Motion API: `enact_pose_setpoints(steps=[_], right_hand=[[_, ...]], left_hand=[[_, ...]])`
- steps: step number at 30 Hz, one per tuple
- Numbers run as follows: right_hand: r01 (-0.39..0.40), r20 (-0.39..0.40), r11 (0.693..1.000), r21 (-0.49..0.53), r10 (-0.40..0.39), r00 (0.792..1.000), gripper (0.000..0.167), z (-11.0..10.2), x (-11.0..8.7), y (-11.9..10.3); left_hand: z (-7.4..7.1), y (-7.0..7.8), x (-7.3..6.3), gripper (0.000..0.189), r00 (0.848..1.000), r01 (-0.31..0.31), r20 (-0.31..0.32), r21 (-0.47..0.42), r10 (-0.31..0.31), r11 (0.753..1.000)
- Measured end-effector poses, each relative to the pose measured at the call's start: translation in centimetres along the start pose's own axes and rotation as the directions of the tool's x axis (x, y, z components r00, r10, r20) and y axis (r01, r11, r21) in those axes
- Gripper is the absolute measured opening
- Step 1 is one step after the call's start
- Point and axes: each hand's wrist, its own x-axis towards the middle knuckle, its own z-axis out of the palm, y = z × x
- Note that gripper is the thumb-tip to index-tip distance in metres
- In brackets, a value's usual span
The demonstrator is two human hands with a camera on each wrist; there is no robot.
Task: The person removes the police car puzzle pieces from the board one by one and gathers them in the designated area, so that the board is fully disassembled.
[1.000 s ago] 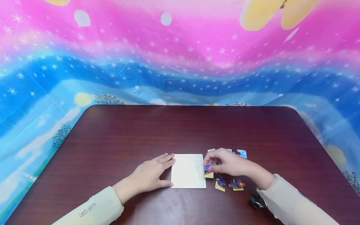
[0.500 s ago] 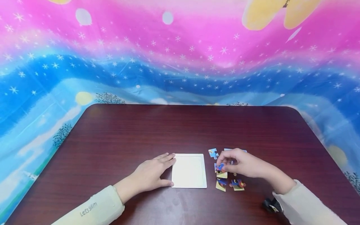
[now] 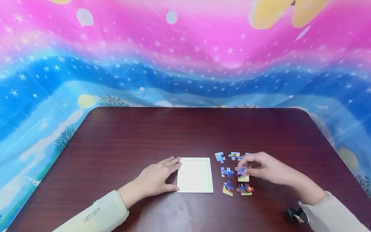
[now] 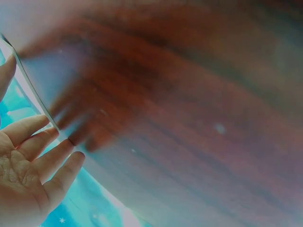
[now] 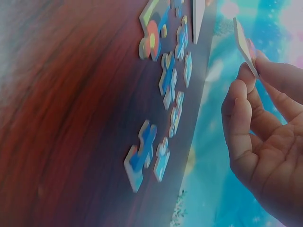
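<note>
A white square puzzle tray [image 3: 194, 176] with a low raised rim lies on the table. My left hand [image 3: 153, 178] rests at its left side, thumb at the near corner and straight fingers at the far corner. My right hand [image 3: 268, 169] pinches a jigsaw piece [image 3: 243, 178] between thumb and fingertips, to the right of the tray. In the right wrist view this piece [image 5: 243, 45] is held edge-on, clear of the table. Beneath and around that hand lie loose jigsaw pieces, among them a corner piece [image 3: 228, 188] and a piece with a red round shape [image 3: 245, 189]. The hand partly hides some.
More jigsaw pieces lie in rough rows right of the tray, such as a light blue one [image 3: 220, 157] and one in the middle row [image 3: 227, 172]. A dark wood table [image 3: 185, 129] carries everything. A patterned cloth [image 3: 185, 64] hangs behind its far edge.
My right hand has moved to the right with the pinched jigsaw piece, from the tray's right edge to above the loose pieces, uncovering several. My left hand stays at the tray.
</note>
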Motion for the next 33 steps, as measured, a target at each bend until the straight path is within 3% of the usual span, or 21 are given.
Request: enact_pose_setpoints(steps=[12, 20, 33], right_hand=[[-0.017, -0.001, 1.0, 0.008, 0.017, 1.0, 0.015, -0.9, -3.3, 1.8], [-0.104, 0.016, 0.993, 0.053, 0.103, 0.995, 0.013, -0.8, -5.1, 2.8], [-0.067, 0.05, 0.996, 0.065, 0.064, 0.997, 0.015, 0.0, -6.1, 4.5]], left_hand=[[-0.3, 0.0, 0.2, 0.078, 1.0, 0.001, -0.003, -0.005, -0.001, 1.0], [-0.4, 0.1, 0.3, 0.077, 1.0, -0.013, -0.017, -0.006, 0.013, 1.0], [-0.4, 0.2, 0.2, 0.079, 1.0, 0.01, 0.024, 0.019, -0.011, 1.0]])
